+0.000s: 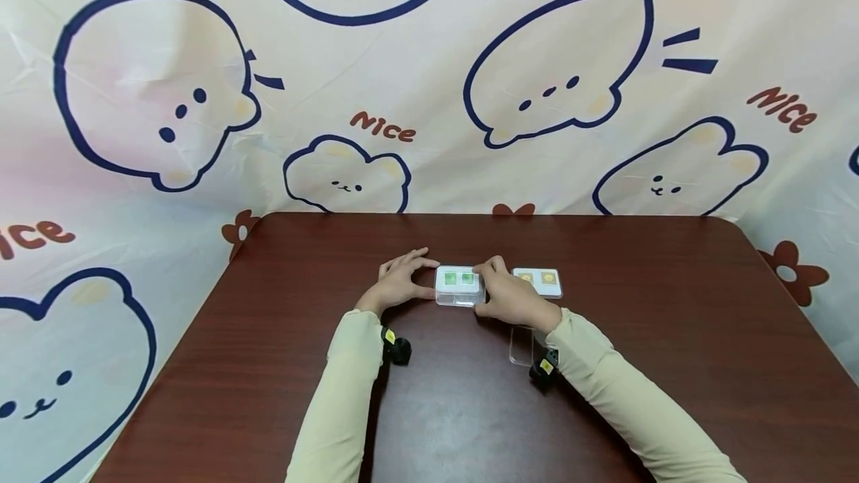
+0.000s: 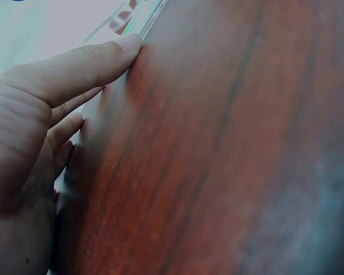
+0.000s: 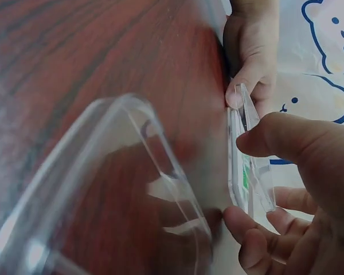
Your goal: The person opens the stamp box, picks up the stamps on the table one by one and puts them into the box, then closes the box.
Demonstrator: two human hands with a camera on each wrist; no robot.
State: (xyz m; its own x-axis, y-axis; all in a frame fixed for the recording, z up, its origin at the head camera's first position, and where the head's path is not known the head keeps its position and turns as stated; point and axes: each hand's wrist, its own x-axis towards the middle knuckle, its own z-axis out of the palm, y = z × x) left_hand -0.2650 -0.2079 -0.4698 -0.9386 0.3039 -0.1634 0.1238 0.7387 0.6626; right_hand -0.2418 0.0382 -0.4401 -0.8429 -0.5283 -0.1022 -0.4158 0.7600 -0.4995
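A small white case (image 1: 459, 277) with two green squares lies on the table, in the middle of the head view. Over it sits a clear plastic lid (image 3: 257, 134), tilted, with a gap at one end in the right wrist view. My right hand (image 1: 513, 297) pinches this lid between thumb and fingers at its right side. At the case's left end, my left hand (image 1: 400, 283) holds the edge with thumb and forefinger. Its thumb (image 2: 97, 63) touches the rim in the left wrist view. The other left fingers spread toward the back.
Just right of the case lies a second white case (image 1: 550, 283) with two yellow pieces, partly behind my right hand. A loose clear cover (image 1: 521, 346) rests on the brown table (image 1: 443, 408) near my right wrist. A printed cloth (image 1: 429, 80) hangs behind.
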